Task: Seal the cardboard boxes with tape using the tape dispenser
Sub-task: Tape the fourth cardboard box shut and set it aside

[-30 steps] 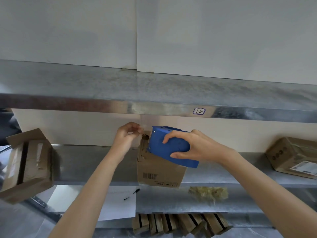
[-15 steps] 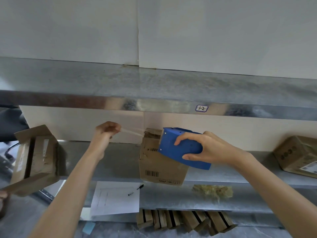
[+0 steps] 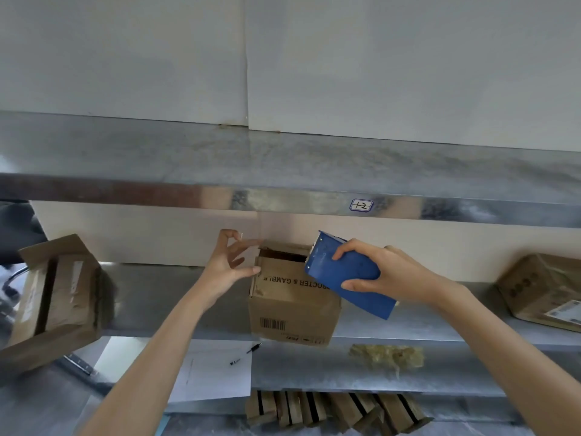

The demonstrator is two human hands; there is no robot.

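Note:
A small brown cardboard box (image 3: 292,306) with a barcode stands at the front edge of the steel shelf (image 3: 157,297); a dark gap shows between its top flaps. My right hand (image 3: 396,275) grips the blue tape dispenser (image 3: 342,275), tilted with its mouth at the box's top right corner. My left hand (image 3: 226,265) is beside the box's upper left corner with fingers spread, the thumb touching the box's side. A thin clear strip of tape (image 3: 251,241) seems to run from a raised fingertip to the top corner.
An open cardboard box (image 3: 53,297) tilts at the left; a taped box (image 3: 540,287) lies at the right. Overhead runs an upper shelf edge (image 3: 283,199). Below lie a paper sheet (image 3: 213,376), a pen (image 3: 246,352), crumpled packing (image 3: 386,355) and several small cardboard boxes (image 3: 333,410) in a row.
My left hand, which had pulled the tape out to the left, has come back to the box and spread its fingers. The dispenser has tipped up at the box's top right.

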